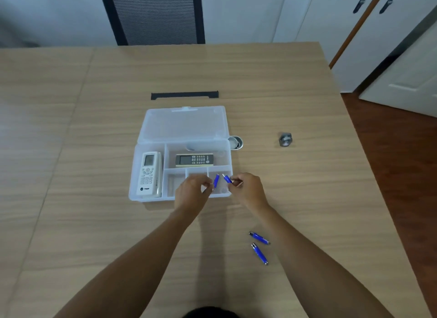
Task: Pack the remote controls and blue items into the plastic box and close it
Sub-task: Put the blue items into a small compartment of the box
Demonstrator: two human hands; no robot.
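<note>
A clear plastic box [133, 175] lies open on the wooden table, its lid [184, 125] folded back. A white remote [151, 174] fills the left compartment. A beige remote [194, 160] lies in the upper right one. My left hand [192, 193] pinches a small blue item [216, 180] over the box's front right compartment. My right hand [248, 187] pinches another blue item [227, 179] beside it. Two more blue items lie on the table near my right forearm, one [259, 237] above the other [259, 253].
A black strip [184, 95] lies behind the box. A round metal insert [235, 142] is set in the table at the box's right corner, and a small metal part [285, 139] sits further right. A mesh chair [153, 15] stands at the far edge.
</note>
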